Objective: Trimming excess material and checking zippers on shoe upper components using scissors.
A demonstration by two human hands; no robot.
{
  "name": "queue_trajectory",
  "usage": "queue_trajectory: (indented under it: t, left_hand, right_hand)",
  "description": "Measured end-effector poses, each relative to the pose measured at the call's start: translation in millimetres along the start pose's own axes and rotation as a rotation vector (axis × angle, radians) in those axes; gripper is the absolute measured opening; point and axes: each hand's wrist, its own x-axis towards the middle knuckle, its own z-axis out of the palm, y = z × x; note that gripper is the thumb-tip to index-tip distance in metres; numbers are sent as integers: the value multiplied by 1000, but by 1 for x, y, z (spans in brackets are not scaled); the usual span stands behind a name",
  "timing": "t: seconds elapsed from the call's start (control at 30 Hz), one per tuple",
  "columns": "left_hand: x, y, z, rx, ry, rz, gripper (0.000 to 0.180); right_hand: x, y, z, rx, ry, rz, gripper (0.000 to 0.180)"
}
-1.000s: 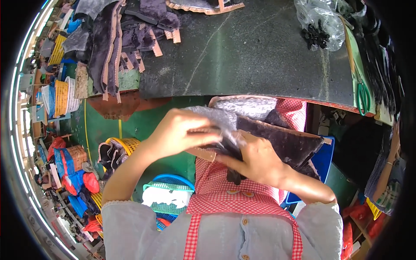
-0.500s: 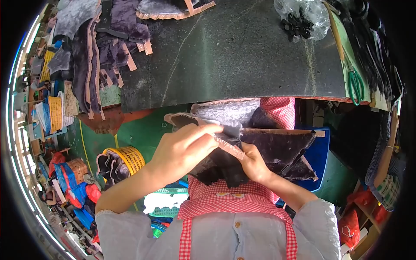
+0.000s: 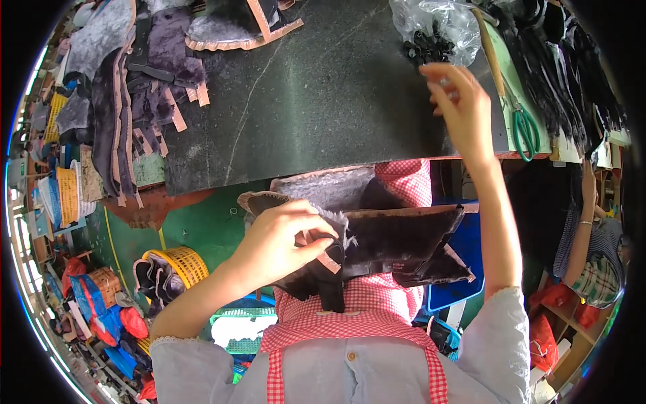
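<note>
Across my lap lies a dark fur piece (image 3: pixel 397 239) with a pink-tan edging strip along its border. The thumb and fingers of my left hand (image 3: pixel 279 242) are closed on a folded part of it, where a short end of pink-tan strip (image 3: pixel 328 262) pokes out below the thumb. Over the black tabletop, my right hand (image 3: pixel 464 111) is raised with its fingers loosely curled and apart, and I see nothing in them. Just beyond those fingertips sit small black pieces (image 3: pixel 428 48) in a clear plastic bag (image 3: pixel 441 23).
Fur pieces and strips (image 3: pixel 118 101) are heaped at the table's left. Green-handled scissors (image 3: pixel 525 133) lie near its right edge. A yellow basket (image 3: pixel 180 266) stands on the floor at left, a blue bin (image 3: pixel 464 262) at right. Another person's arm (image 3: pixel 587 202) shows far right.
My right hand has let go of the fur piece and moved up over the table toward the plastic bag. My left hand still grips the piece. The whole view has shifted slightly.
</note>
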Motion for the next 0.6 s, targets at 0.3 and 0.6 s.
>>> queue_trajectory:
  t: [0.3,0.6]
  left_hand:
    - [5,4,-3,-99,-8,-47,7]
    - [10,-1,-1,-253,-55,-114,12]
  right_hand:
    - [39,11,15,-189,-137,-33,19]
    - [35,15,8,-244,-131,-196,15]
